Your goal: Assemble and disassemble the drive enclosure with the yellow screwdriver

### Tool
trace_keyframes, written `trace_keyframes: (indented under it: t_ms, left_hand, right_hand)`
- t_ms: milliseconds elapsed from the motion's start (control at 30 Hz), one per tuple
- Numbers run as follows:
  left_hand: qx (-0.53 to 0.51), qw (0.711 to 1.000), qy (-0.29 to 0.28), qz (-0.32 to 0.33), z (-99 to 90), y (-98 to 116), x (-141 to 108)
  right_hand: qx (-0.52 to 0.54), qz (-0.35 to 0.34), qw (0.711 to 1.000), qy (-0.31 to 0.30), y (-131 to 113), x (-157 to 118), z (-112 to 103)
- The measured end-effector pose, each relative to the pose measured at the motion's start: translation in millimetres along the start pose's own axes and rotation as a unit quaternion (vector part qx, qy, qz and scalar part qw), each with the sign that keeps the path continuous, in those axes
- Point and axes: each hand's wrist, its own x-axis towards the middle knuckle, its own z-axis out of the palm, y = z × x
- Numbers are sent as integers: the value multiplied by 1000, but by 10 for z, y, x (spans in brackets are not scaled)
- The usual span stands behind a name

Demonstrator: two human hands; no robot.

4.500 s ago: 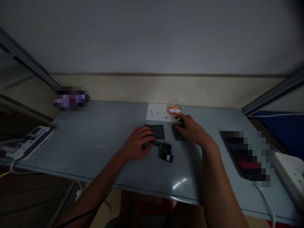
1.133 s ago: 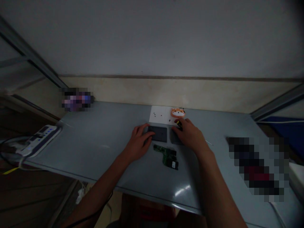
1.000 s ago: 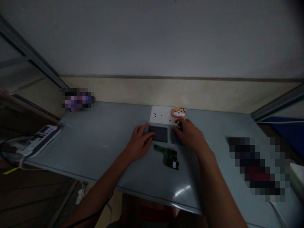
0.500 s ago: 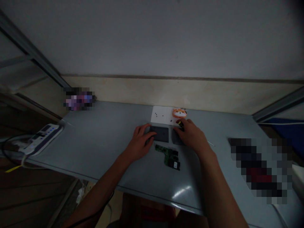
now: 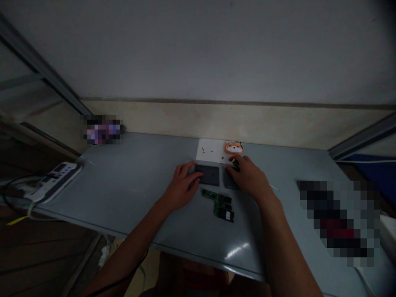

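Note:
My left hand (image 5: 183, 185) has its fingers around the left end of a dark flat rectangular panel (image 5: 210, 175) on the table. A screwdriver with a black and yellow handle (image 5: 235, 162) is held in my right hand (image 5: 247, 173); its thin shaft (image 5: 274, 187) sticks out to the right behind the hand. Under that hand lies a second dark panel (image 5: 229, 180), partly hidden. A green circuit board (image 5: 218, 203) with black parts and a white label lies nearer to me. Several tiny dark screws (image 5: 203, 150) rest on a white sheet (image 5: 206, 156) beyond the panels.
An orange and white animal-face case (image 5: 233, 148) sits on the sheet's right part. On the grey table (image 5: 133, 181), a white power strip (image 5: 57, 181) with cables is at the left edge. Blurred-out items are at the back left (image 5: 103, 131) and right (image 5: 337, 220).

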Motion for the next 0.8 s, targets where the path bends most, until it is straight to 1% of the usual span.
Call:
trace_keyframes:
  t_ms: [233,533,800]
  left_hand:
    - [-1,1000,-2,-5,-14,11,4]
    - [-4,1000,-3,-7,-12,9,9]
    - [-4,1000,1,-1,1,-9,-6]
  right_hand:
    - [10,-12,1000,13,3,-13,10]
    - [10,-8,1000,5,8,-1,11]
    - [11,-15,1000,18,26,3,41]
